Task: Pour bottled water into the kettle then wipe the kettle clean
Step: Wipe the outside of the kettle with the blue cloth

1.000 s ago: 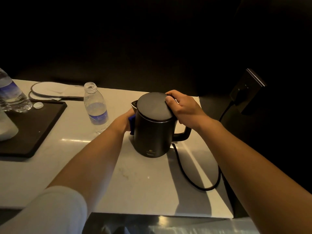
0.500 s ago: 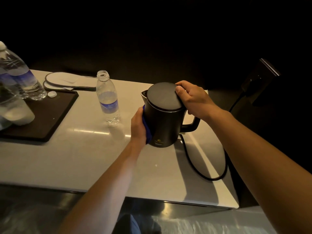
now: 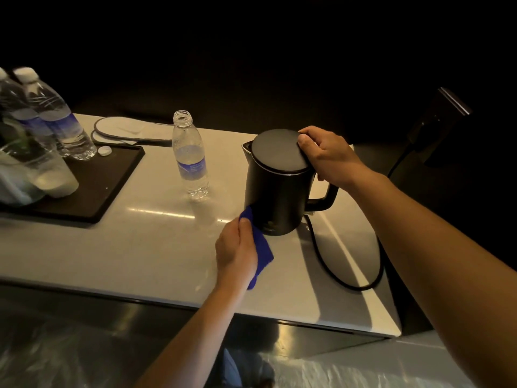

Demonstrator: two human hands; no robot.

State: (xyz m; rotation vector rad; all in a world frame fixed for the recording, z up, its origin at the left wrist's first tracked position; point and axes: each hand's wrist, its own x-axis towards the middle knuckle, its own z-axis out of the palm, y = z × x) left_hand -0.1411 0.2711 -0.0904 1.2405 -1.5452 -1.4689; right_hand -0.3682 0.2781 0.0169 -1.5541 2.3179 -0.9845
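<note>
A black electric kettle (image 3: 275, 189) stands on the white counter (image 3: 156, 242) with its lid closed and its handle pointing right. My right hand (image 3: 326, 155) grips the lid's right edge and the top of the handle. My left hand (image 3: 236, 247) holds a blue cloth (image 3: 261, 250) against the kettle's lower front left side. An uncapped clear water bottle (image 3: 191, 158) with a blue label stands left of the kettle, nearly empty.
A black tray (image 3: 95, 186) at the left carries capped water bottles (image 3: 56, 116), a loose white cap (image 3: 105, 150) and a cup. Flat white slippers (image 3: 123, 130) lie behind it. The kettle's black cord (image 3: 349, 281) loops right toward a wall socket (image 3: 436, 121). The counter's front edge is near.
My left hand has slid the blue cloth down the kettle's left side from its upper part to its base. My right hand has stayed on the lid. The camera view shifted right.
</note>
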